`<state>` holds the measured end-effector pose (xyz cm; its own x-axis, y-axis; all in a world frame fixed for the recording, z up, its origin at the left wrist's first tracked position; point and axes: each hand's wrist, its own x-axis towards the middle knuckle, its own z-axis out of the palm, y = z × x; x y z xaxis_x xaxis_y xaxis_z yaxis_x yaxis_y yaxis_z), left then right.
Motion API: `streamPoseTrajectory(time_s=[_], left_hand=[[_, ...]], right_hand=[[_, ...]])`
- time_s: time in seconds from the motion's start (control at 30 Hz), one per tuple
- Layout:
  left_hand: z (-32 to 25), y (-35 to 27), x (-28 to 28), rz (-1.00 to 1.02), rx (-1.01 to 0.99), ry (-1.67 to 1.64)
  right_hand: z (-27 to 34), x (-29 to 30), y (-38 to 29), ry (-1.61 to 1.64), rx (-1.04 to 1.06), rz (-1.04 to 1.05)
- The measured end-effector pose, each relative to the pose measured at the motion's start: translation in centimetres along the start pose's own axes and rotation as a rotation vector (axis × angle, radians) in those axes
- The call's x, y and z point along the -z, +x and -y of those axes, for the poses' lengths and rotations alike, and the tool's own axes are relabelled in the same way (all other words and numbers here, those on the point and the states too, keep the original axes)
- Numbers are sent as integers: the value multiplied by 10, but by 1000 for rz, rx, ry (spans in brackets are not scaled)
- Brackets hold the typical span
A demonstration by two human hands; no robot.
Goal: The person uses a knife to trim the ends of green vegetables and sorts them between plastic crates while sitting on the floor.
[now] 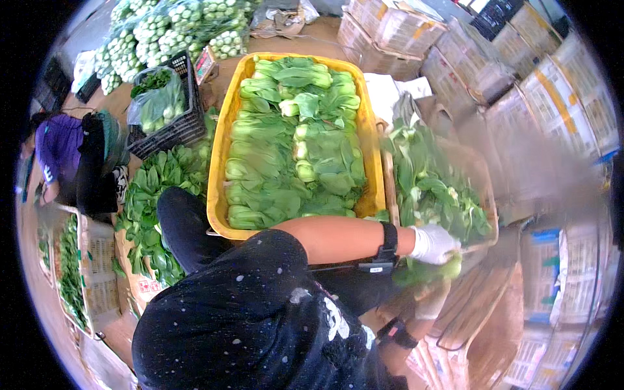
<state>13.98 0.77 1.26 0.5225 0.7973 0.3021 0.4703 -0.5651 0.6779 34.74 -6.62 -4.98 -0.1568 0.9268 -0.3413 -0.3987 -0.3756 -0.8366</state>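
My left hand (434,245), in a white glove, grips a head of bok choy (446,268) to the right of my knee. Just below it is my right hand (431,300), also gloved and blurred; its fingers are mostly hidden, so its hold on the bok choy is unclear. A yellow plastic tub (213,195) stands before me, filled with bok choy laid in neat rows (258,170). My left forearm passes over its near right corner. Beside the tub, a pale crate (492,214) holds loose, jumbled bok choy (429,185), close to my left hand.
Loose greens (156,209) lie on the floor at left. A black crate (165,129) with bagged greens stands behind them. Another person (63,151) sits at far left near a white crate (100,263). Boxes (390,34) are stacked at the right and back.
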Motion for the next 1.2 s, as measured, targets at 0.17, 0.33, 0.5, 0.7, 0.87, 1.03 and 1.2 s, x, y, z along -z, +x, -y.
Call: streamPoseTrajectory(time_s=[0.17,0.33,0.5,0.7,0.87,1.03,1.2], left_hand=[[18,-19,8,9,113,-76],[34,-36,9,-143,-14,-217],[27,-19,31,150,39,-519],[76,-14,25,-459,168,-140],[31,-112,34,59,197,-710],[35,-272,125,-614,678,-636],[19,-497,187,-1066,1083,129]], right_hand=[[-8,-70,10,-72,188,-244],[-16,-84,26,-258,441,-150],[-13,-57,10,29,271,138],[-25,-69,16,270,264,229],[-21,-111,24,-337,293,27],[-25,-164,22,-462,54,-34],[-78,-172,48,-240,-56,125]])
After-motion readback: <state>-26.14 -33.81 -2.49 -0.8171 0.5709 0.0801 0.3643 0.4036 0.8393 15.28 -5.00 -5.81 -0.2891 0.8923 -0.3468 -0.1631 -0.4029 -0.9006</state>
